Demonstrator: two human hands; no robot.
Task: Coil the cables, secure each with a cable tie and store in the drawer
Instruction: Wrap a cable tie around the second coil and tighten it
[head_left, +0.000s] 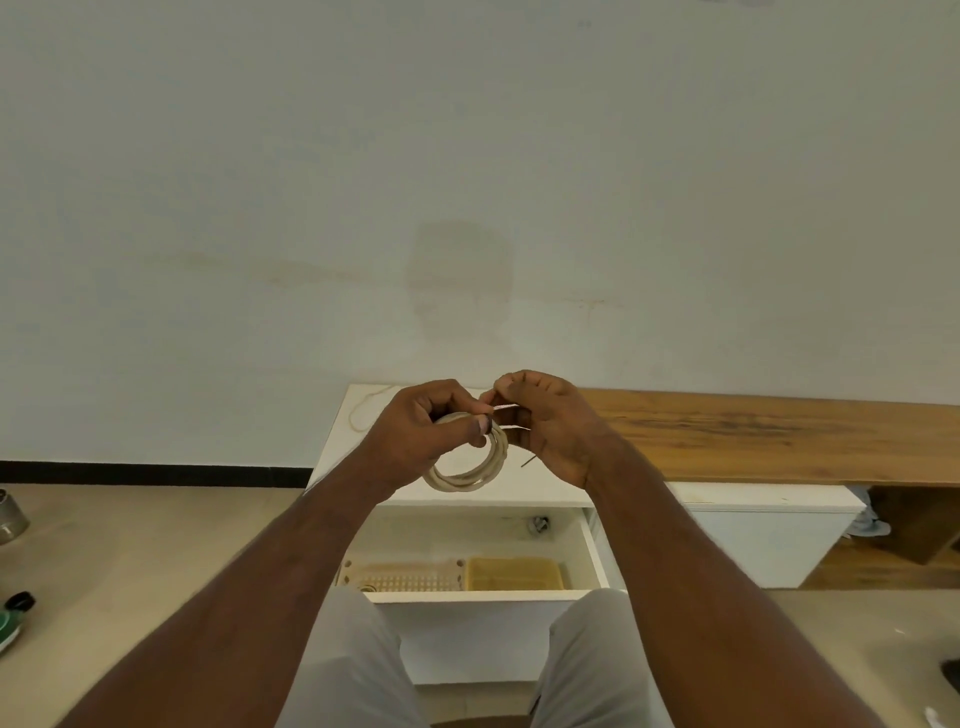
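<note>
Here the coil (470, 475), a beige cable wound into a few neat loops, hangs in the air just over the white cabinet top (545, 488), held up between both hands. The left hand (421, 431) grips the coil's upper edge, fingers curled round the loops and thumb pressed across them. At three o'clock from it, touching fingertips, the right hand (545, 426) pinches a thin pale tie (506, 408) between thumb and forefinger; two short strips show between the hands, so the tie looks to be going round the loops, though whether it is fastened I cannot tell.

At eleven o'clock from the coil a second cable (363, 410) lies loose on the cabinet top, not yet wound. At six o'clock the drawer (592, 551) stands open, with a slotted tray (405, 579) and a yellow box (514, 574) inside; no coil shows in it.

My reading: coiling of this cable is done, tying is under way, storing is left, and the loose cable needs the whole round. A wooden bench (779, 436) runs off at three o'clock.
</note>
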